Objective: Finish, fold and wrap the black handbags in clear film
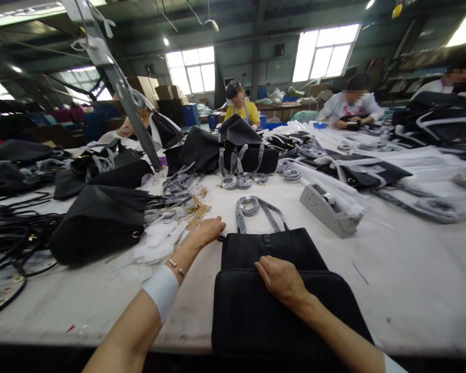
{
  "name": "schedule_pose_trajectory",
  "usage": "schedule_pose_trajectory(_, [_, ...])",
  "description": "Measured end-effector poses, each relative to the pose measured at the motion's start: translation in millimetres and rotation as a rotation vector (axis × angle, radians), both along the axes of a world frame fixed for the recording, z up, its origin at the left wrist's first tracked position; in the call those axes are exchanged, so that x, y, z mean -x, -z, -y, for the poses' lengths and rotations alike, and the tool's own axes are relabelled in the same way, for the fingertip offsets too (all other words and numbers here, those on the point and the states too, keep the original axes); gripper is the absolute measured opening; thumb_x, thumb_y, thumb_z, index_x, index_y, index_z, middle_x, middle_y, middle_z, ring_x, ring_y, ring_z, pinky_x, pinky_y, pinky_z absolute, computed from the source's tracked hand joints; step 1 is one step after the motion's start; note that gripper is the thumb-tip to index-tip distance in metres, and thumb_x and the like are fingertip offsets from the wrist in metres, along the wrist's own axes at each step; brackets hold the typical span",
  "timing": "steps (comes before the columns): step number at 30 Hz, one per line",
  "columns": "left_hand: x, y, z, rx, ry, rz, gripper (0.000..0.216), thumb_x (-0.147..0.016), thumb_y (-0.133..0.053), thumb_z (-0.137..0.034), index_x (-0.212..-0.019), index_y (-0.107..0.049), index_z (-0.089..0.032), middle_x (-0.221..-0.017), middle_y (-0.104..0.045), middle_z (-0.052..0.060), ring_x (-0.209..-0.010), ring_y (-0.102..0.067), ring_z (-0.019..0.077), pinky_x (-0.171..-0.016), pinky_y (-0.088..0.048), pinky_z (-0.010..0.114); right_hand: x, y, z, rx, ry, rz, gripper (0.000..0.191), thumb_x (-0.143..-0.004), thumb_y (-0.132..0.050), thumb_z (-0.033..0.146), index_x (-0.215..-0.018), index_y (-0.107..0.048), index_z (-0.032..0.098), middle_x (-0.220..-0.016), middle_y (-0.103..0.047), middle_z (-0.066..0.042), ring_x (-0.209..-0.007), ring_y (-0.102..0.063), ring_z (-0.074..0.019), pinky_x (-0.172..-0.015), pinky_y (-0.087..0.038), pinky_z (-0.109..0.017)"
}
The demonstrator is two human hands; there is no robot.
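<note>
A black handbag point(256, 311) lies flat on the white table point(411, 290) in front of me, its grey wrapped strap point(252, 207) reaching away from me. My left hand point(207, 230) is closed at the bag's upper left corner, gripping its edge. My right hand point(281, 280) rests palm down on the middle of the bag, its fingers curled over the fold of the flap.
A grey tape dispenser point(328, 210) sits to the right of the strap. Black bags point(97, 223) and paper tags point(196, 210) are piled at the left, more bags point(241, 147) behind. Black cords point(11, 228) cover the far left. Two people work at the far end.
</note>
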State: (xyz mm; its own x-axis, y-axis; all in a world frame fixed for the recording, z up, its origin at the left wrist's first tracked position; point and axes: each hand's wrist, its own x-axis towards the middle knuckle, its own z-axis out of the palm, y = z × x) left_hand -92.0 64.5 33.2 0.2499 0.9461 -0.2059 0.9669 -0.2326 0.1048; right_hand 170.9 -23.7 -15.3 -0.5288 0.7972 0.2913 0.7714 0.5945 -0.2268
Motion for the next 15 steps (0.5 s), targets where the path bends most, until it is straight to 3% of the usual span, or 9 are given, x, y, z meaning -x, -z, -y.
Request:
schedule_pose_trajectory(4, [-13,-1.7,-7,0.011,0.030,-0.009,0.018,-0.082,-0.049,-0.008,-0.082,-0.065,-0.016,-0.098,-0.060,0.013,-0.092,-0.061,0.0265,-0.083,-0.045,0.038,0,0.8,0,0.002,0.004,-0.021,0.035,-0.100,-0.039,0.032,-0.075,-0.059,0.020,-0.072,-0.065,-0.002,-0.065,-0.060,-0.0148,-0.062,-0.033,-0.028])
schedule_pose_trajectory(10, [-7,2.9,-1,0.054,0.066,0.032,0.033,-0.075,-0.056,-0.007,-0.104,-0.062,-0.023,-0.104,-0.061,0.007,-0.091,-0.061,0.0218,-0.079,-0.047,0.031,0,0.7,0,0.007,0.000,-0.035,0.033,-0.100,-0.040,0.031,-0.075,-0.059,0.020,-0.072,-0.065,-0.002,-0.066,-0.061,-0.0152,-0.062,-0.033,-0.028])
schedule_pose_trajectory(15, [-6,1.9,4,0.042,-0.014,0.080,0.013,-0.079,-0.056,-0.014,-0.087,-0.063,-0.021,-0.093,-0.062,0.007,-0.092,-0.060,0.0230,-0.083,-0.045,0.033,0,0.7,0,0.021,-0.011,-0.045,0.033,-0.100,-0.040,0.031,-0.075,-0.059,0.020,-0.072,-0.065,-0.002,-0.066,-0.061,-0.0153,-0.061,-0.033,-0.028])
